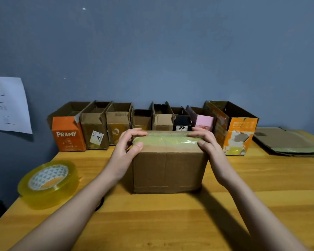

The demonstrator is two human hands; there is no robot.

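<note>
Closed cardboard box (168, 169) stands at centre frame on the table (170, 223), long side facing the camera. A yellowish tape strip (166, 140) runs along its top; the top face is seen almost edge-on, so how far back the strip goes is not visible.

Left hand (129, 147) grips the box's upper left end: fingers curled over the top, thumb pressed on the front edge at the end of the strip. Right hand (207, 144) grips the upper right end the same way, fingers bent over the top, thumb on the front corner. Fingertips of both are partly hidden behind the top edge. Both forearms enter from the bottom of the frame, elbows cut off.

A dark object (100, 205) peeks out under the left forearm, too hidden to identify.

A tape roll (49, 183) lies flat at lower left, near the table edge. A row of open boxes (143, 118) lines the back of the table against the wall, middle ones partly blocked by the hands and box, contents not visible. The orange box (68, 134) at the row's left end reads "PRAMY". Flattened cardboard (286, 142) lies at right, cut off by the frame.

Table is light wood planks. Wall (152, 51) is plain blue-grey. A sheet of paper (7, 105) is stuck at left, cut off, handwriting illegible.
</note>
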